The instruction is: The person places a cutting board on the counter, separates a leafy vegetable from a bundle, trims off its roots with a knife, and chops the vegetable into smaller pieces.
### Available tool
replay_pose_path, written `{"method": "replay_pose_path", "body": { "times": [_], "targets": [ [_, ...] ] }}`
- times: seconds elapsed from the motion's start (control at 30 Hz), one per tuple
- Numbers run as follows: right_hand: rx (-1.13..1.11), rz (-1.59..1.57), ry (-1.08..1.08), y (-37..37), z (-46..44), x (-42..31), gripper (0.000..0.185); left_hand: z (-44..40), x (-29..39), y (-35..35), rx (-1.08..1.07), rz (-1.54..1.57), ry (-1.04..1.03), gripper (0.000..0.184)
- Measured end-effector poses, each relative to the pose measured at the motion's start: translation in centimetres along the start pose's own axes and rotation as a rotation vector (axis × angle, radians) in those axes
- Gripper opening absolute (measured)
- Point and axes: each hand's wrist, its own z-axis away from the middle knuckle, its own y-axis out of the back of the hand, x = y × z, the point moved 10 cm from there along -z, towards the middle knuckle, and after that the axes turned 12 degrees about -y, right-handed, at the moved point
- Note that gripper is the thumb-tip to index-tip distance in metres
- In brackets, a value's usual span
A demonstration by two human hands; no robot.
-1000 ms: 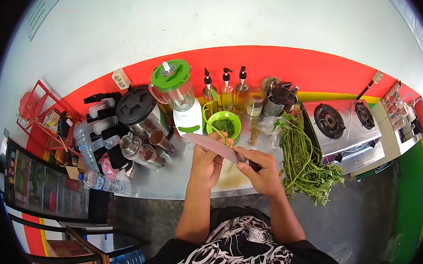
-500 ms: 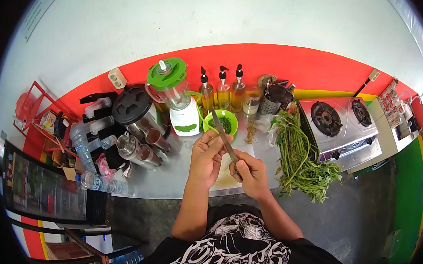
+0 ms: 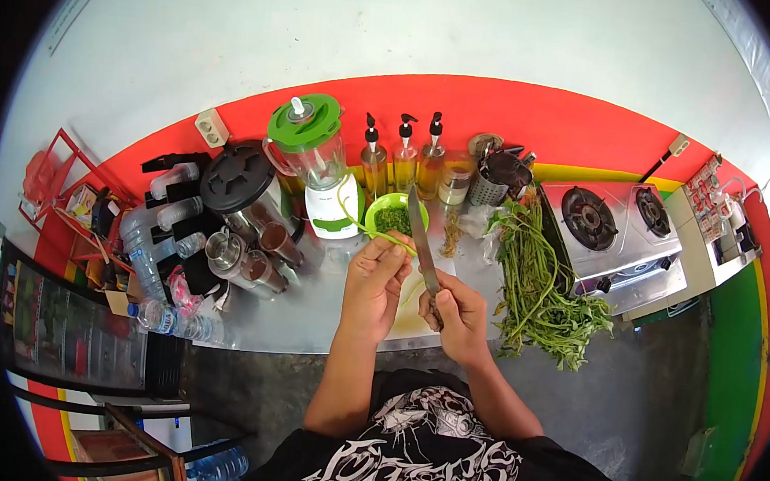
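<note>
Pinching together, the left hand's (image 3: 375,282) thumb and fingers are gripping a thin green stem (image 3: 377,234) near the middle of the frame, its free length curving up-left in front of the blender (image 3: 325,203). Fingers wrapped closed, the right hand (image 3: 458,314) is holding a knife (image 3: 420,229) by its handle, the blade leaning up-left just beside the left fingertips; whether they are touching, I cannot tell.

Beyond, a green bowl (image 3: 371,215) of chopped greens is sitting close behind the blade. Steel table (image 3: 321,311) is showing between the left forearm and the metal cups (image 3: 247,263), its front edge running below both hands. Right of centre, a leafy bundle (image 3: 537,281) is spilling past that edge.

Compared with half a second ago, the blade is pointing more steeply upward, its tip now crossing the bowl's right side rather than its left.
</note>
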Motion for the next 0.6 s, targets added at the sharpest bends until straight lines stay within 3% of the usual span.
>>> {"method": "replay_pose_path", "body": {
  "times": [0.07,0.6],
  "targets": [
    [0.015,0.056,0.025,-0.1,0.1,-0.4,0.048,0.2,-0.2,-0.1,0.03,0.015,0.025,0.011],
    [0.032,-0.018,-0.06,0.0,0.7,-0.3,0.047,1.1,-0.5,-1.2,-0.028,-0.03,0.042,0.015]
  ]
}}
